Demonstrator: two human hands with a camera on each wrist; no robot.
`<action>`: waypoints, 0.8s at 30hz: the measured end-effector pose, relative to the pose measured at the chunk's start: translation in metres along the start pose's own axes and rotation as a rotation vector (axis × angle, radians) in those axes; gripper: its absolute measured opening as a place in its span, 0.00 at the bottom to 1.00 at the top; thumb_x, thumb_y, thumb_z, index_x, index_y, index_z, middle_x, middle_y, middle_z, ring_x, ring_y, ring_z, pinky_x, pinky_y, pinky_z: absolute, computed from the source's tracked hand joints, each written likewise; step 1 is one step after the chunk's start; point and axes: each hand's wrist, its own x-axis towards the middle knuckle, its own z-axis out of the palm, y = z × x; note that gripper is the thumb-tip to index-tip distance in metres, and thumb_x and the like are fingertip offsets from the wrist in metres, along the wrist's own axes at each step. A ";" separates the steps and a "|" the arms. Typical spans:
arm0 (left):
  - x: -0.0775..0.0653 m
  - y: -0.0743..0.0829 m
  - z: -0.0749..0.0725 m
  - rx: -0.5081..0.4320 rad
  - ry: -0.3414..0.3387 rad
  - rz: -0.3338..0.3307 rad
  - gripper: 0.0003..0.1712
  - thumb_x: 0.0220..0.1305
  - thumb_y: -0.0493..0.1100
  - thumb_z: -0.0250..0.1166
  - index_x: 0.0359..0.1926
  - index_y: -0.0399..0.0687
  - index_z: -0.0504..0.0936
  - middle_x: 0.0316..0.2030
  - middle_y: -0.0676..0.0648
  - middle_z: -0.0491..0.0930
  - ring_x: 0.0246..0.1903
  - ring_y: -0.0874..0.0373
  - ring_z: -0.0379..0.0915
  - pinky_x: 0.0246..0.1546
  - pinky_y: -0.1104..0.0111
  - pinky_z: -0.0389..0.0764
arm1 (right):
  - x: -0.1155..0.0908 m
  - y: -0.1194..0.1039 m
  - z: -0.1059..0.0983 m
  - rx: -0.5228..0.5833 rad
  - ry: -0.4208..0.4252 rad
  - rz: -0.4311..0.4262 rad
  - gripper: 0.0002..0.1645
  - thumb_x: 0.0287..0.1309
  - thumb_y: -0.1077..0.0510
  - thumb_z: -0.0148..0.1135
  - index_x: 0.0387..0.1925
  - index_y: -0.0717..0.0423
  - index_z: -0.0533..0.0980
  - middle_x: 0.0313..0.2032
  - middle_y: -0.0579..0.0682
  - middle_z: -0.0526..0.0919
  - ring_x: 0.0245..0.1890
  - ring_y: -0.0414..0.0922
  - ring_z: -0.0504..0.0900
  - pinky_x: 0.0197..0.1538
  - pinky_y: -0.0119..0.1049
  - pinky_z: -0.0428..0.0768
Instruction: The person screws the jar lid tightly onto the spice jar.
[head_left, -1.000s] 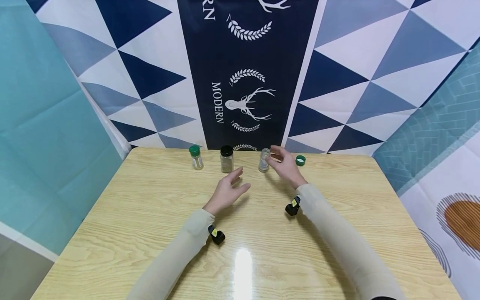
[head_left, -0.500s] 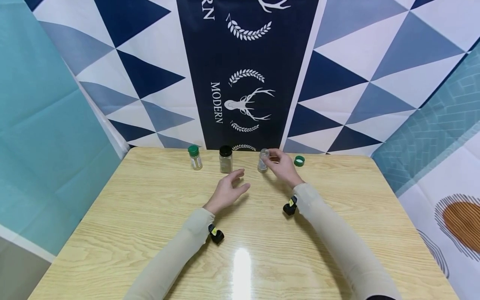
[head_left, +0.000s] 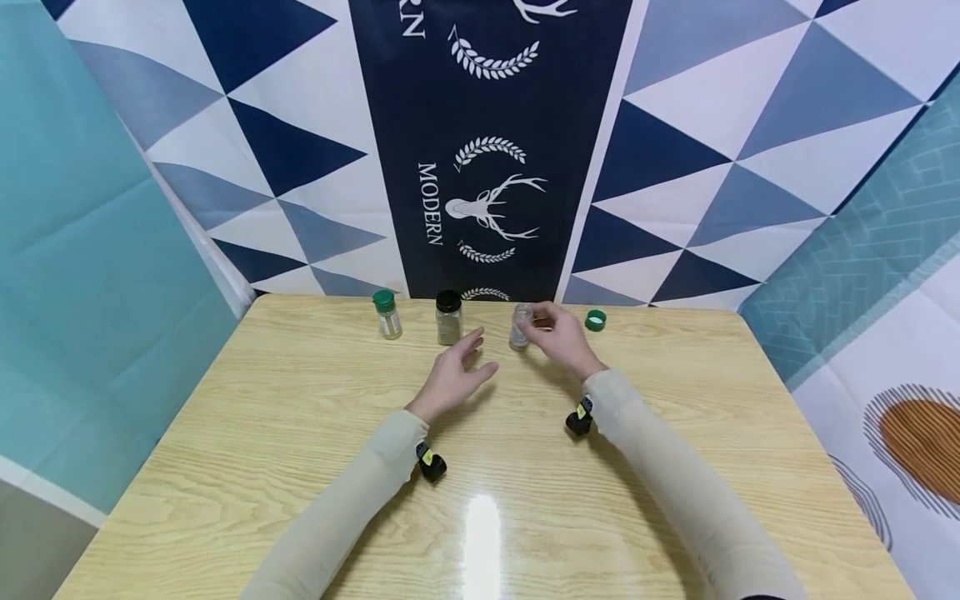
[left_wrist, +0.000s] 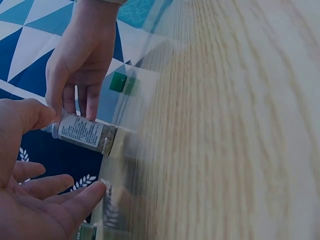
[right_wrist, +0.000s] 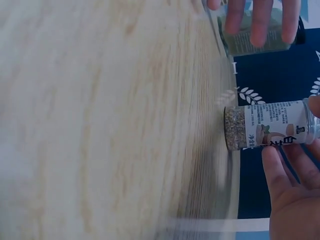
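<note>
In the head view my right hand (head_left: 561,340) grips a small uncapped glass spice jar (head_left: 517,333) between thumb and fingers. The right wrist view shows pale seeds in the labelled jar (right_wrist: 270,125), which stands upright; whether its base touches the table I cannot tell. My left hand (head_left: 452,379) hovers with fingers spread, holding nothing, just in front of a black-capped jar (head_left: 450,325). To the right of the gripped jar lies a green cap (head_left: 596,321), its pale inside showing.
A green-capped jar (head_left: 387,319) stands at the back left of the wooden table (head_left: 300,417). Patterned cloth (head_left: 480,100) hangs right behind the table's far edge.
My right hand has closed its fingers on the seed jar and shifted it slightly toward me. The left hand has hardly moved.
</note>
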 end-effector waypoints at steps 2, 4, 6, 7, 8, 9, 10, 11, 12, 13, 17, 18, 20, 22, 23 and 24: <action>0.001 0.000 0.000 0.008 0.001 0.001 0.41 0.70 0.47 0.68 0.78 0.43 0.62 0.73 0.34 0.68 0.69 0.38 0.70 0.70 0.53 0.74 | -0.002 -0.002 0.001 -0.003 -0.009 0.000 0.25 0.68 0.50 0.68 0.57 0.62 0.77 0.52 0.60 0.85 0.55 0.57 0.83 0.56 0.51 0.85; 0.002 0.001 0.001 0.015 0.004 0.004 0.41 0.70 0.46 0.68 0.78 0.44 0.63 0.72 0.34 0.68 0.69 0.38 0.70 0.69 0.53 0.75 | -0.003 -0.002 0.002 -0.005 -0.022 0.004 0.25 0.68 0.49 0.68 0.58 0.61 0.77 0.52 0.59 0.85 0.55 0.57 0.83 0.56 0.50 0.85; 0.003 0.001 0.000 0.023 0.003 0.005 0.41 0.70 0.46 0.69 0.78 0.44 0.62 0.73 0.36 0.68 0.69 0.38 0.70 0.68 0.53 0.76 | -0.006 -0.004 0.002 -0.008 -0.034 0.008 0.25 0.68 0.48 0.68 0.57 0.59 0.77 0.52 0.58 0.85 0.55 0.56 0.84 0.56 0.49 0.86; 0.004 0.001 0.000 0.027 0.000 0.008 0.42 0.70 0.46 0.69 0.78 0.44 0.62 0.73 0.35 0.68 0.69 0.38 0.69 0.67 0.53 0.76 | -0.008 -0.005 0.002 -0.005 -0.037 0.005 0.24 0.68 0.48 0.68 0.57 0.59 0.77 0.52 0.58 0.85 0.55 0.56 0.84 0.55 0.49 0.86; 0.005 0.001 0.000 0.035 -0.003 0.010 0.42 0.70 0.47 0.68 0.79 0.44 0.61 0.73 0.35 0.67 0.70 0.38 0.69 0.67 0.52 0.77 | -0.009 -0.006 0.003 -0.011 -0.040 -0.003 0.24 0.68 0.48 0.68 0.57 0.59 0.77 0.52 0.58 0.85 0.54 0.55 0.84 0.55 0.48 0.86; 0.005 0.000 0.000 0.046 -0.006 0.012 0.43 0.70 0.47 0.68 0.79 0.44 0.60 0.74 0.35 0.67 0.70 0.38 0.68 0.66 0.52 0.78 | -0.011 -0.007 0.003 -0.014 -0.045 -0.013 0.23 0.68 0.49 0.68 0.56 0.59 0.78 0.51 0.58 0.85 0.53 0.55 0.84 0.54 0.47 0.86; 0.006 0.000 -0.001 0.057 -0.010 0.012 0.44 0.70 0.48 0.68 0.80 0.44 0.59 0.74 0.35 0.66 0.71 0.38 0.68 0.65 0.51 0.79 | -0.012 -0.009 0.003 -0.017 -0.049 -0.022 0.23 0.67 0.49 0.69 0.55 0.59 0.78 0.51 0.58 0.85 0.52 0.55 0.85 0.54 0.47 0.86; 0.007 -0.001 -0.001 0.066 -0.015 0.017 0.45 0.70 0.48 0.68 0.80 0.44 0.58 0.74 0.35 0.65 0.71 0.38 0.67 0.64 0.51 0.79 | -0.014 -0.010 0.004 -0.026 -0.055 -0.037 0.22 0.67 0.50 0.69 0.54 0.60 0.79 0.50 0.58 0.85 0.51 0.55 0.85 0.53 0.46 0.87; 0.007 -0.001 -0.001 0.080 -0.016 0.018 0.45 0.70 0.49 0.68 0.80 0.45 0.57 0.74 0.35 0.66 0.71 0.39 0.67 0.65 0.51 0.79 | -0.015 -0.011 0.004 -0.033 -0.061 -0.051 0.21 0.67 0.51 0.69 0.54 0.60 0.79 0.50 0.58 0.85 0.51 0.54 0.86 0.53 0.45 0.87; 0.007 -0.001 -0.001 0.093 -0.018 0.022 0.45 0.70 0.49 0.68 0.80 0.44 0.58 0.74 0.35 0.66 0.71 0.39 0.67 0.64 0.51 0.79 | -0.016 -0.012 0.004 -0.043 -0.068 -0.063 0.21 0.67 0.51 0.70 0.53 0.61 0.80 0.49 0.58 0.85 0.50 0.54 0.86 0.52 0.44 0.87; 0.010 -0.002 -0.002 0.117 -0.023 0.037 0.42 0.69 0.48 0.68 0.78 0.43 0.61 0.72 0.35 0.69 0.70 0.40 0.69 0.65 0.51 0.78 | -0.018 -0.017 0.005 -0.064 -0.097 -0.083 0.19 0.65 0.53 0.71 0.51 0.61 0.81 0.48 0.58 0.86 0.48 0.54 0.87 0.52 0.44 0.87; 0.011 -0.003 -0.003 0.119 -0.025 0.043 0.41 0.69 0.48 0.69 0.77 0.42 0.63 0.71 0.35 0.71 0.69 0.40 0.70 0.66 0.51 0.78 | -0.019 -0.018 0.005 -0.065 -0.101 -0.081 0.19 0.65 0.53 0.71 0.51 0.61 0.81 0.48 0.58 0.86 0.48 0.53 0.87 0.52 0.44 0.87; 0.013 -0.004 -0.002 0.116 -0.031 0.057 0.38 0.70 0.46 0.69 0.75 0.40 0.66 0.69 0.35 0.73 0.67 0.39 0.72 0.66 0.51 0.78 | -0.020 -0.019 0.005 -0.060 -0.107 -0.077 0.19 0.64 0.53 0.72 0.50 0.61 0.81 0.48 0.59 0.86 0.48 0.54 0.87 0.53 0.45 0.87; 0.014 -0.006 -0.002 0.105 -0.039 0.068 0.36 0.70 0.45 0.69 0.73 0.38 0.68 0.67 0.34 0.75 0.65 0.39 0.74 0.66 0.52 0.78 | -0.020 -0.020 0.004 -0.061 -0.109 -0.074 0.19 0.64 0.53 0.72 0.50 0.61 0.82 0.48 0.59 0.87 0.48 0.54 0.88 0.53 0.46 0.87; 0.015 -0.006 -0.002 0.098 -0.045 0.070 0.35 0.70 0.44 0.69 0.72 0.37 0.70 0.66 0.35 0.76 0.64 0.39 0.75 0.66 0.52 0.78 | -0.020 -0.020 0.004 -0.059 -0.109 -0.075 0.19 0.64 0.52 0.72 0.50 0.61 0.82 0.47 0.59 0.87 0.48 0.55 0.88 0.53 0.47 0.87; 0.015 -0.007 -0.002 0.093 -0.051 0.073 0.34 0.70 0.43 0.69 0.72 0.36 0.70 0.65 0.35 0.77 0.64 0.40 0.76 0.66 0.53 0.78 | -0.021 -0.020 0.004 -0.059 -0.109 -0.077 0.19 0.64 0.52 0.73 0.50 0.61 0.82 0.47 0.59 0.87 0.48 0.55 0.88 0.53 0.47 0.87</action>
